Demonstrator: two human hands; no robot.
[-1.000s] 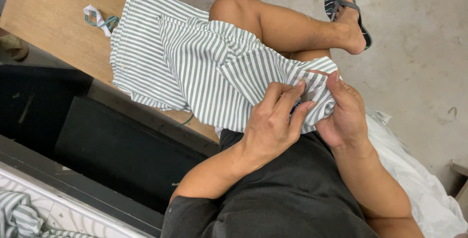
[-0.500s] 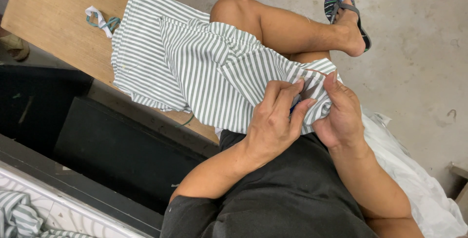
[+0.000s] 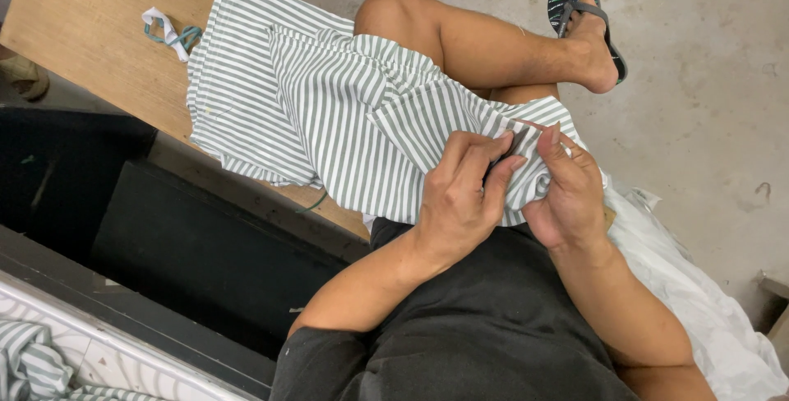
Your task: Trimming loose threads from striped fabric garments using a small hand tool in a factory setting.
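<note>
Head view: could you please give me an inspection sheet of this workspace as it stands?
Surface: wooden board, partly covered by the cloth.
Job's things: striped cloth, draped from the board over the knee, its edge bunched at the hands.
Clutter: white and teal scrap on the board; green thread at the board's edge.
Hands: left hand and right hand both pinch the cloth's edge, close together.
Cables: nothing seen.
Surroundings: concrete floor; sandal on the foot; white sheet at the right; black box beside the board; second striped piece at lower left.
</note>
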